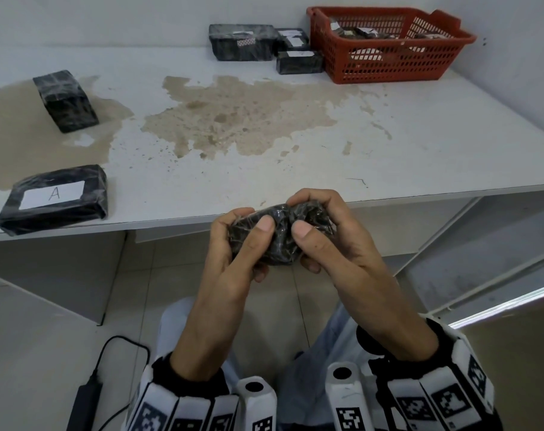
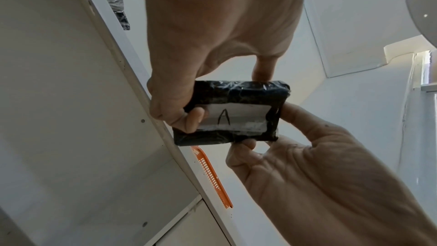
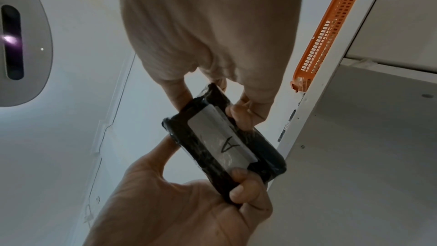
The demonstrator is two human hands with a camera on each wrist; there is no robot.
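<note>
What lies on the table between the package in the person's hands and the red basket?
Only bare, brown-stained tabletop; the head view shows no object between the package and the red basket.

Left hand [image 1: 233, 259], right hand [image 1: 342, 253]: bare.
Wrist bands [image 1: 171, 405]: white segments, black square code markers.
Cuffs [image 1: 202, 376]: black.
Wrist cameras [image 1: 254, 396]: white housings, dark round lenses.
Trousers [image 1: 326, 346]: pale blue.
</note>
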